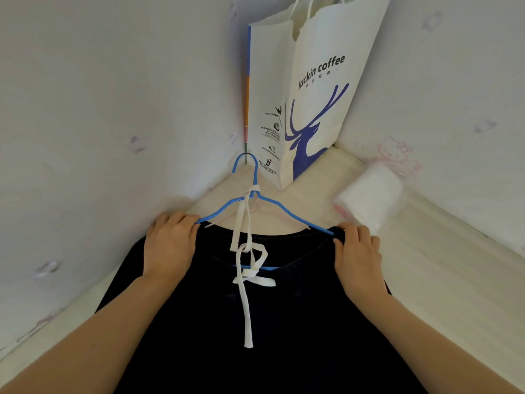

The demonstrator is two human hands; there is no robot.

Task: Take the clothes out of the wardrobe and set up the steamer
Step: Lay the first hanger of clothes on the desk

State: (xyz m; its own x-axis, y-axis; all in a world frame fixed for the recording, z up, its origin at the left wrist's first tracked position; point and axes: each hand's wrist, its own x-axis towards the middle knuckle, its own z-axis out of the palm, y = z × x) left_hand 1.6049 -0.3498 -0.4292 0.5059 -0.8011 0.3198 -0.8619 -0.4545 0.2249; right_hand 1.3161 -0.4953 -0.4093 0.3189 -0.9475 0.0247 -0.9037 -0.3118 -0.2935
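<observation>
Keep left hand point(170, 245) and right hand point(356, 251) curled on dark drawstring trousers' waistband point(284, 308), apparently pinching it, sliding evenly off blue hanger point(255, 200).

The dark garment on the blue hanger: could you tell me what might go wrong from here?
The white drawstring is knotted round the blue hanger, so pulling the dark garment free could snag. The left hand and right hand grip only the waistband ends. The hook points at the paper bag and could tip it.
</observation>
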